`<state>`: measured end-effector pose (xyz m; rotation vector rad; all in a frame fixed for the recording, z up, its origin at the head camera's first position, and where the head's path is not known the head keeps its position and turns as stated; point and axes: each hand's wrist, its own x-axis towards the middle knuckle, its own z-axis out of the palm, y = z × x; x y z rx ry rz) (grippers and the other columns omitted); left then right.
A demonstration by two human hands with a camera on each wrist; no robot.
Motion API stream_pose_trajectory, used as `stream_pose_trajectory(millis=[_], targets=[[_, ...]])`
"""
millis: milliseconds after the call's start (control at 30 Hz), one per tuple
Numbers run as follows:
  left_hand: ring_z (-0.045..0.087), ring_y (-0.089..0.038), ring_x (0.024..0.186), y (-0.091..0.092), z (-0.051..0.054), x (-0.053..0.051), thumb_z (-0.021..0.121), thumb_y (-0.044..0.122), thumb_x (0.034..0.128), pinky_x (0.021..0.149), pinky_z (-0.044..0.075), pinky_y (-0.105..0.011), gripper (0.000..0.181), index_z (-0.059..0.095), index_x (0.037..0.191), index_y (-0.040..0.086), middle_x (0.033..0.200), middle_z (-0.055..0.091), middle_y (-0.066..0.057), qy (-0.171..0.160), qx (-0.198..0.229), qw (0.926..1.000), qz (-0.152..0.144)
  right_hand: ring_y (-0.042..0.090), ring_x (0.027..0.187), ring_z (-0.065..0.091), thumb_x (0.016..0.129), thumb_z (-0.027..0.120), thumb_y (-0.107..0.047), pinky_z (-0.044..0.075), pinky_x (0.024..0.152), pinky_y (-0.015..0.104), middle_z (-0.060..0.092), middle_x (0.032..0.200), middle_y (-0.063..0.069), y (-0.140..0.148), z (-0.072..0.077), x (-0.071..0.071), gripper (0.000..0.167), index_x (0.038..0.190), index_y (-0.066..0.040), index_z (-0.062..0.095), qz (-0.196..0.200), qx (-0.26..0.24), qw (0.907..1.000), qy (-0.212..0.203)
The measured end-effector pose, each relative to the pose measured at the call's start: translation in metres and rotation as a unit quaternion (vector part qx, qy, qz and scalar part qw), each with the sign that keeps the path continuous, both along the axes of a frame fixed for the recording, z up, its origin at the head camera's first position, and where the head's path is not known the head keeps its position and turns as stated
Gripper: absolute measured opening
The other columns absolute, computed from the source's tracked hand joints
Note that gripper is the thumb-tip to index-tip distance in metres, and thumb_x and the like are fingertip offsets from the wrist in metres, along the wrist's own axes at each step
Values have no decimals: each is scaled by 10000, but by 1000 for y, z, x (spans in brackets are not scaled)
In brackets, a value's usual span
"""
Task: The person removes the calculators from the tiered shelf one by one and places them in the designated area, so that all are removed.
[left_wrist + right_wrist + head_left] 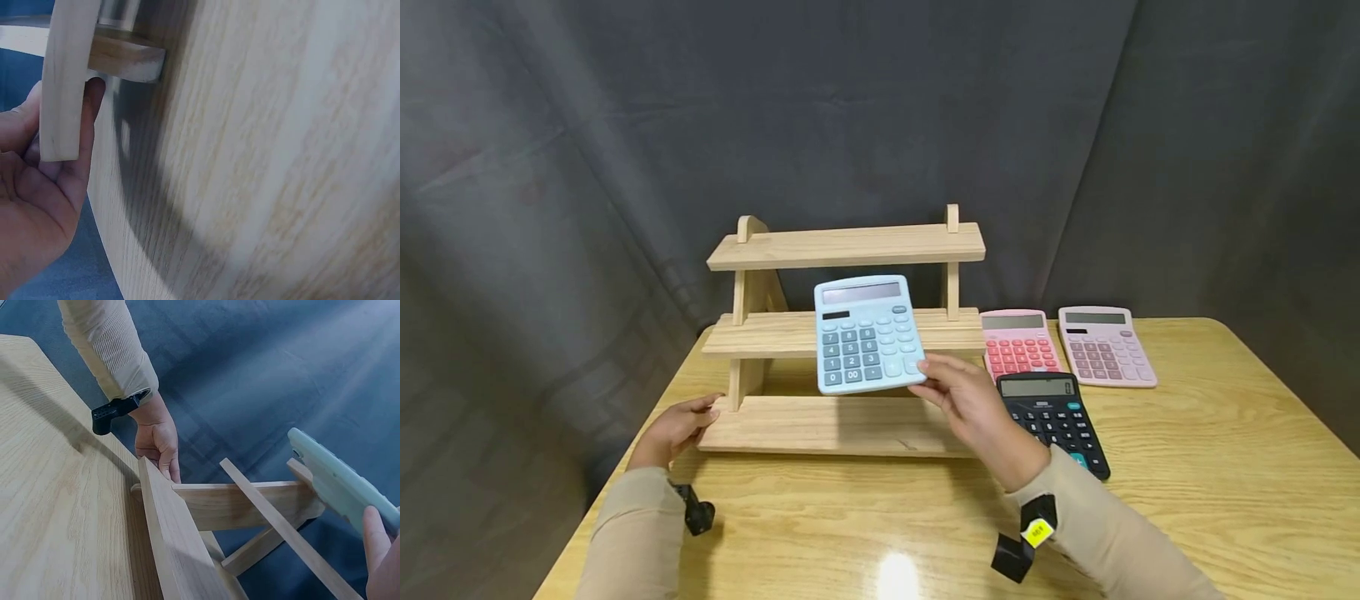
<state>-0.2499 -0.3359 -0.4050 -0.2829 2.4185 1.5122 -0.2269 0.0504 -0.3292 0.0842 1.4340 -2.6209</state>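
Observation:
A light blue calculator (868, 333) is held up in front of the middle tier of a three-tier wooden shelf (842, 425). My right hand (966, 404) pinches it at its lower right corner, display upward and keys facing me. In the right wrist view the calculator (344, 481) appears edge-on, with fingers on its back. At the shelf's lower left end, my left hand (676, 429) grips the bottom board. The left wrist view has the board (65, 87) between the thumb and fingers of that hand (47, 200).
Right of the shelf lie a coral-pink calculator (1018, 343), a pale pink calculator (1107, 346) and a black calculator (1056, 417), which overlaps the coral one's lower edge. A dark curtain (865, 108) hangs behind the wooden table (1225, 467).

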Motion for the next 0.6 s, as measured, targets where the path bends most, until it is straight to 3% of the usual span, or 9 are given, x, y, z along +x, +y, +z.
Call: stream_pose_trajectory(millis=[167, 267, 400, 500, 600], targets=[[487, -145, 860, 1, -2, -1, 441, 155, 911, 713, 418, -275, 529, 206, 1349, -25, 1289, 278, -282, 20, 112, 9999, 18, 160, 691, 564, 808, 475, 118, 464, 694, 272, 593, 814, 112, 11, 0, 6, 188, 924, 45, 605, -50, -132, 9999, -75], [478, -123, 803, 1, -2, -1, 445, 155, 910, 685, 408, -266, 529, 211, 1351, -20, 1262, 315, -260, 31, 154, 9999, 56, 162, 698, 570, 811, 471, 114, 463, 697, 273, 599, 820, 112, 18, -1, 8, 226, 817, -37, 640, -33, -190, 9998, -109], [478, -92, 769, 1, -2, -1, 451, 149, 906, 664, 407, -252, 524, 226, 1345, -27, 1203, 386, -214, 92, 182, 9997, 114, 154, 705, 573, 820, 467, 105, 462, 698, 270, 609, 819, 98, 27, -1, 10, 260, 782, -68, 656, 39, -247, 9996, -108], [468, -83, 724, 0, -1, 0, 454, 140, 904, 632, 400, -244, 517, 238, 1342, -30, 1053, 478, -133, 119, 167, 9997, 162, 148, 707, 572, 826, 469, 96, 462, 698, 267, 612, 820, 87, 34, -1, 11, 261, 779, -73, 662, 78, -247, 9996, -57], [439, -93, 672, -2, -1, 0, 449, 136, 906, 598, 378, -245, 518, 231, 1345, -30, 895, 480, -31, 143, 123, 9997, 121, 149, 712, 586, 829, 478, 87, 463, 695, 267, 618, 821, 81, 41, 0, 13, 251, 778, -70, 667, 53, -227, 9997, -2]])
